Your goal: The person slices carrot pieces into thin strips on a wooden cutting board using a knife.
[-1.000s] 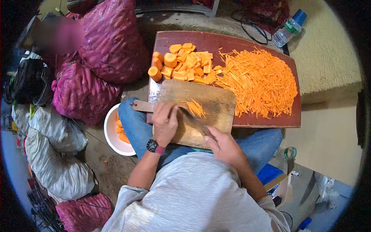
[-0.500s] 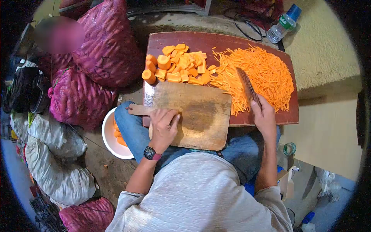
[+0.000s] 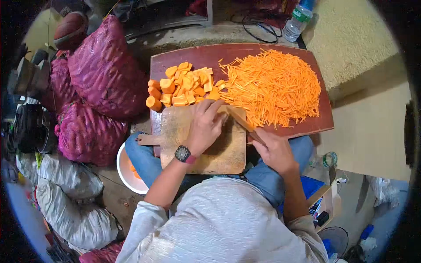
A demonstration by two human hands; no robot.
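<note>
My left hand (image 3: 208, 127), wearing a watch at the wrist, is over the wooden cutting board (image 3: 180, 153). Its fingers are bent and a little apart at the board's far edge, close to the carrot chunks (image 3: 189, 85); no held piece shows. In my right hand (image 3: 275, 151) is a knife (image 3: 240, 117), its blade angled across the board's far right corner, near my left fingertips. The board rests on my lap against the red table. Beyond the knife lies a big heap of carrot sticks (image 3: 280, 90).
The red table (image 3: 322, 118) carries the carrots. A white basin (image 3: 124, 168) with carrot pieces stands by my left leg. Pink mesh sacks (image 3: 98, 74) and white sacks (image 3: 70, 210) fill the left side. A water bottle (image 3: 298, 22) stands behind the table.
My left hand has moved forward and right, from the board's handle end to its far edge. My right hand has brought the knife from the carrot sticks down to the board.
</note>
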